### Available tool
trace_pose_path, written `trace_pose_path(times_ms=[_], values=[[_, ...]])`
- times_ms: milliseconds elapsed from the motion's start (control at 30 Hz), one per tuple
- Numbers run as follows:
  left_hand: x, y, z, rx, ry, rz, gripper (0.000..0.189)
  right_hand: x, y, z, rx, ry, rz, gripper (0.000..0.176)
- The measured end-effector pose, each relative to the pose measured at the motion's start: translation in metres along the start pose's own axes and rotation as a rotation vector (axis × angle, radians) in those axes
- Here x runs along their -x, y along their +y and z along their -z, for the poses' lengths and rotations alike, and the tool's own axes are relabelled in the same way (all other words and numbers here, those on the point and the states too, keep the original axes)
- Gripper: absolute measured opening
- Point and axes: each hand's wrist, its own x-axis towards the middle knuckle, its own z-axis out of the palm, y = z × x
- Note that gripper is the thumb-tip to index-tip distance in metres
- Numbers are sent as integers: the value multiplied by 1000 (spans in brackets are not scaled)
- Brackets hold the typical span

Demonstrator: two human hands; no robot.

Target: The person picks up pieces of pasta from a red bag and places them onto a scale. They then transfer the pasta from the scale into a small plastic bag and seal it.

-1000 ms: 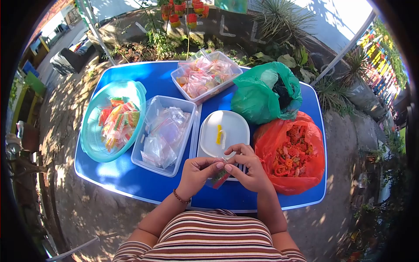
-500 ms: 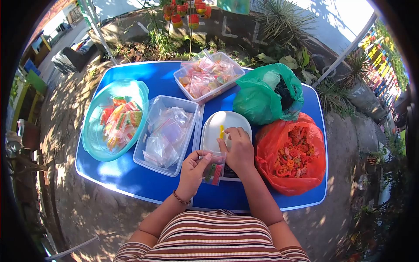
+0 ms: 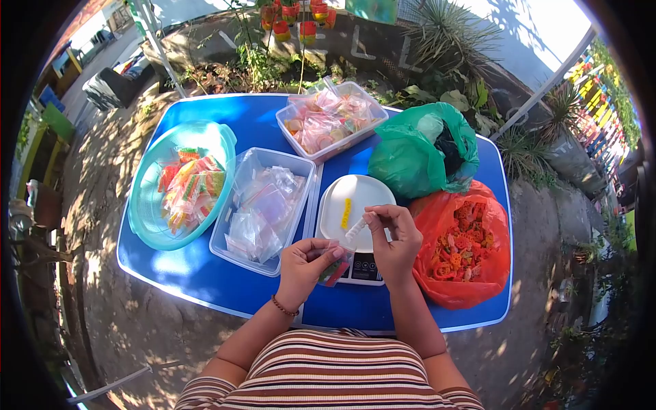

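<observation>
My left hand (image 3: 301, 272) pinches a small clear plastic bag (image 3: 335, 272) with green and red pieces inside, near the front of a white kitchen scale (image 3: 331, 205). Between the thumb and fingers of my right hand (image 3: 398, 240) is a white ridged piece (image 3: 356, 229), slanting down with its lower end close to the bag's top. A yellow ridged piece (image 3: 346, 213) lies on the scale's plate. Below my right hand, part of the scale's dark control panel (image 3: 366, 267) shows.
On the blue table (image 3: 198, 273) stand a teal basket (image 3: 140, 205) of filled packets and a plastic tub (image 3: 220, 239) of clear bags. Another tub (image 3: 342, 145) of packets sits behind. At right are a green plastic bag (image 3: 403, 157) and a red bag (image 3: 444, 290) of orange-red pieces.
My right hand has come off the scale plate and back to the right, now showing the white piece in its fingers. My left hand has tilted the bag; the yellow piece stays on the plate.
</observation>
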Motion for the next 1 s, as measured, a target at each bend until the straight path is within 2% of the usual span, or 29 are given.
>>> trace_pose_path(times_ms=[200,300,400,500,600,700,800,900,1000], values=[[-1,-1,-7,18,-49,-60,26,6,1,10,164,59,247,18],[-1,-2,-9,8,-57,-68,27,8,-3,10,176,85,305,19],[0,-3,-8,5,-63,-59,27,8,-7,13,141,24,347,18],[2,-5,-8,30,-93,-62,26,12,-6,15,78,36,311,17],[3,-3,-9,17,-120,-48,26,17,-8,15,147,45,396,17],[4,-2,-10,25,-131,-27,27,21,-6,16,-7,-35,328,19],[5,1,-11,47,-139,-13,29,30,-2,13,-360,-81,65,20],[7,5,-13,94,-154,4,30,37,-8,15,-457,-111,-114,19],[6,1,-11,136,-140,30,30,36,-7,19,-457,-227,-105,17]])
